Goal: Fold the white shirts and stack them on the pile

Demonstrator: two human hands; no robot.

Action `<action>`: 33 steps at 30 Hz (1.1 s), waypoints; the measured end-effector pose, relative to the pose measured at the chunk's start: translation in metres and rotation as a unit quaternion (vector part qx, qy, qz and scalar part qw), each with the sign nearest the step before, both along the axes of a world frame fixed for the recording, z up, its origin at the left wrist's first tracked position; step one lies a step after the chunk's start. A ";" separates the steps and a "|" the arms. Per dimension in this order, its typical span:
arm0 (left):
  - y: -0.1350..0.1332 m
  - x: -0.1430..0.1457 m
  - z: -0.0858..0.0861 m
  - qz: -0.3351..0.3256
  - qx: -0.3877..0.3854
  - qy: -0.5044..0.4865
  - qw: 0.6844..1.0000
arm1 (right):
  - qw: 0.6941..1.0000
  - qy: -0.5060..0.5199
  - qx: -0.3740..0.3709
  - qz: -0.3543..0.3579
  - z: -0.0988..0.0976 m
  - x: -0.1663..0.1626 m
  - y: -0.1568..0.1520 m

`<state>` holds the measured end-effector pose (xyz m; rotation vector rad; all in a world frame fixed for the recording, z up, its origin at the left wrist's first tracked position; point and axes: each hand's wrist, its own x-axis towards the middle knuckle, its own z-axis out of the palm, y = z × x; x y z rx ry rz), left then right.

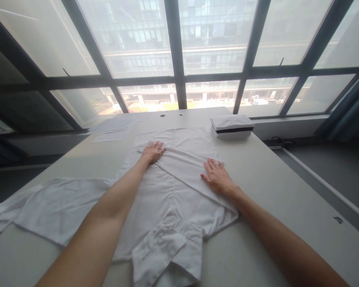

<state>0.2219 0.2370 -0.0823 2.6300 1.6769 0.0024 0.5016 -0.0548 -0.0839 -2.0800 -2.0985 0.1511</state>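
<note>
A white button-front shirt (155, 203) lies spread on the table, its collar toward me. One sleeve stretches out to the left; the other is folded slantwise across the shirt's body. My left hand (153, 152) rests flat near the end of that folded sleeve, fingers stretched out. On the right side of the shirt, by its edge, my right hand (217, 176) presses down with fingers spread. Neither hand grips the cloth.
A stack of folded clothes (231, 126) with a dark layer stands at the table's back right. Several sheets of paper (110, 128) lie at the back left. The white table (272, 191) reaches toward large windows (212, 40). A small dark mark (338, 219) shows at the right.
</note>
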 end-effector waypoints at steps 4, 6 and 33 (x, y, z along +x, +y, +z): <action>0.001 0.001 0.006 -0.001 -0.025 0.007 1.000 | 1.000 0.002 0.001 0.000 -0.001 -0.001 0.000; 0.001 0.002 0.009 0.003 -0.038 0.011 0.999 | 1.000 0.003 0.002 0.000 -0.001 -0.001 0.000; -0.151 0.080 0.000 -0.190 0.009 -0.028 0.981 | 0.676 0.693 0.196 -0.152 -0.005 0.095 0.014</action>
